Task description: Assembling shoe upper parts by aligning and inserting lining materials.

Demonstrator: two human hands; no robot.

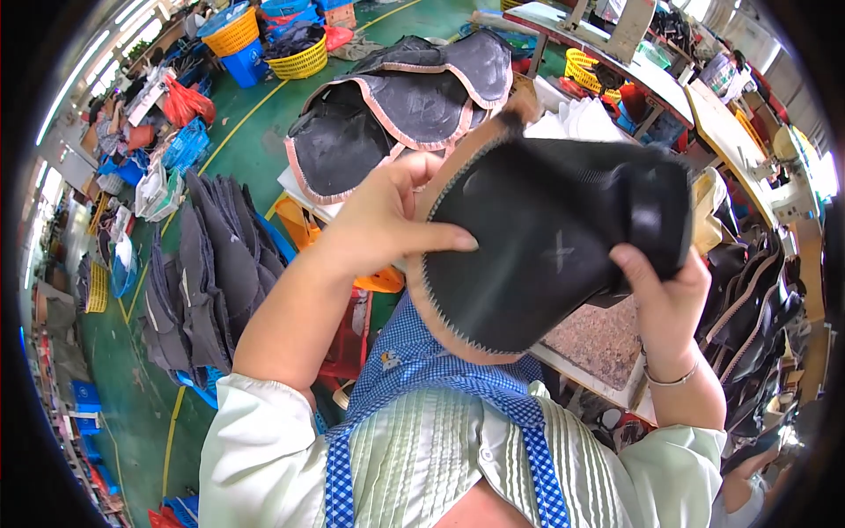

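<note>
A black leather boot upper (519,238) with a tan, zigzag-stitched edge is held up in front of me by both hands. My left hand (387,216) pinches its curved wide edge, thumb on the black face and fingers underneath. At the narrower end my right hand (664,295) grips the upper, thumb on top; its other fingers are mostly hidden. A pale cross-shaped mark shows on the leather. Just beyond lie several similar black pieces (422,101) with pinkish edges, overlapping on a white surface.
Dark grey pieces (216,264) hang in a bundle at my left. Under my right hand is a speckled stone slab (598,341) in a pale frame. More black uppers (748,304) hang at the right. Yellow baskets (299,57) stand on the green floor at the back.
</note>
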